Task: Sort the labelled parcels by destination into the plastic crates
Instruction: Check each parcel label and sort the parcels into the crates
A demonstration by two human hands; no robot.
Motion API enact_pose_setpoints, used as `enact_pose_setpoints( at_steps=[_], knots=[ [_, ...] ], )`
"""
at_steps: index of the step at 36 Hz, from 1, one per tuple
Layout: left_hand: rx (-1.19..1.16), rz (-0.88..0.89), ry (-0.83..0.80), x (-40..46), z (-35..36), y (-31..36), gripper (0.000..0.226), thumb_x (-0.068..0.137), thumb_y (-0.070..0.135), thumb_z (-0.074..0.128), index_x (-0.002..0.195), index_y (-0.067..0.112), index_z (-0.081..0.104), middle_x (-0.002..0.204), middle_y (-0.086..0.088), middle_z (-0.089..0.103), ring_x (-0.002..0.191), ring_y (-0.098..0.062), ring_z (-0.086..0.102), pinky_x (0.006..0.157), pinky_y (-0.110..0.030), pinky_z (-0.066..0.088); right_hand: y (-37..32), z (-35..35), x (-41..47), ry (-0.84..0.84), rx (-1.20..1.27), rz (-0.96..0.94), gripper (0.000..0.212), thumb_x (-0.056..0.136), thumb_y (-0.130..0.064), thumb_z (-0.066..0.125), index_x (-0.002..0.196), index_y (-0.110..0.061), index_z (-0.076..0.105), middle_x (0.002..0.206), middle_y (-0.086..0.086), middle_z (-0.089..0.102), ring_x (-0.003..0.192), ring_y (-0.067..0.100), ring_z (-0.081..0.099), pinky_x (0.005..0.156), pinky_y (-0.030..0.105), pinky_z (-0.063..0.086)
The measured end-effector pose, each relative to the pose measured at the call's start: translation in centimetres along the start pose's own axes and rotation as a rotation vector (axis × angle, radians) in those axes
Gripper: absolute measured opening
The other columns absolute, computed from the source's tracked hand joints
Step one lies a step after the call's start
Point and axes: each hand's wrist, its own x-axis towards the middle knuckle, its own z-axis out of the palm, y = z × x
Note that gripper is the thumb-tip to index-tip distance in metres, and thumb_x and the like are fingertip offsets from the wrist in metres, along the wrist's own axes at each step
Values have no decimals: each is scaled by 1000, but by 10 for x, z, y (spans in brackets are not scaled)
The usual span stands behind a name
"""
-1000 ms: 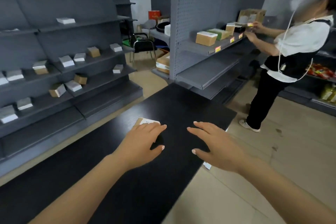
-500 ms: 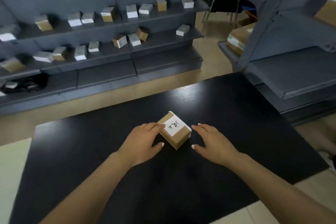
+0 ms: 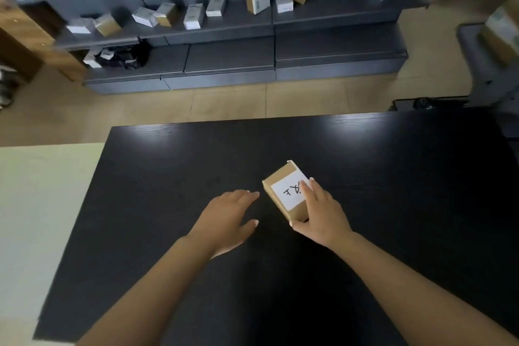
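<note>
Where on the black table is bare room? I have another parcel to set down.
The black wooden table is bare right of the labelled brown cardboard parcel, beyond it, and left of the left hand. It is crowded around the right hand gripping it.

We reached both bare forearms forward from the lower edge of the view, the two converging toward the middle. Our left hand (image 3: 228, 218) lay palm down, fingers straight and close together, thumb spread out to the right, holding nothing. Our right hand (image 3: 320, 218) sat just to its right and slightly farther forward, its index finger stretched out flat, its thumb hooked in at the near side and the rest of the fingers curled, gripping the box (image 3: 283, 187).
</note>
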Motion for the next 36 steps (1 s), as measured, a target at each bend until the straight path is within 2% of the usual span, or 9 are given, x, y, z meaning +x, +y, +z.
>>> enact_pose_setpoints(
  at_steps=[6,9,12,15,20,25,31,36],
  knots=[
    [-9,-23,-34,10,15,1,67,94,42,53,152,27,23,155,4,32,141,-15,30,114,-30,26,23,-16,-1,-212,-176,-289,99,81,-39,67,154,-29,0,162,-6,-10,148,21,-11,120,45,2],
    [3,-30,-77,18,25,2,73,92,43,55,153,27,18,157,2,27,142,-17,27,115,-32,26,35,-20,-3,-242,-265,-315,92,86,-36,62,153,-35,-1,161,-6,-14,147,22,-18,118,44,-3],
    [-3,-29,-129,27,33,4,77,92,44,57,154,26,15,158,1,24,143,-18,26,115,-33,26,44,-24,-11,-212,-330,-314,81,93,-22,54,153,-38,2,162,-4,-13,146,23,-20,119,44,-3],
    [-1,-7,-179,35,39,8,82,91,45,59,154,25,11,159,-1,21,144,-20,24,116,-35,26,51,-25,-27,-155,-315,-245,72,96,-12,45,153,-39,9,161,-1,-14,146,22,-20,119,42,-3],
    [-1,69,-238,52,47,20,84,90,46,61,154,25,12,158,-1,24,143,-20,28,114,-36,30,61,-12,-54,-83,-178,-33,61,100,-25,42,153,-36,13,162,1,-11,148,21,-13,120,41,3],
    [-23,141,-321,63,60,29,87,88,50,62,155,24,12,156,0,30,139,-21,33,111,-37,34,53,5,-77,-49,-72,112,70,99,-35,46,154,-29,5,163,2,-5,149,20,-4,121,39,8],
    [-91,198,-376,65,78,37,89,86,54,60,154,31,6,143,-1,45,123,-19,46,99,-38,45,39,26,-92,-82,10,183,86,95,-46,51,154,-23,-7,163,2,2,149,19,2,121,39,12],
    [-110,227,-364,58,87,46,94,89,53,58,154,27,-5,145,-3,43,125,-20,45,99,-35,43,27,36,-99,-92,113,252,95,94,-44,55,152,-20,-17,162,5,-5,149,21,0,121,38,12]
  ],
)
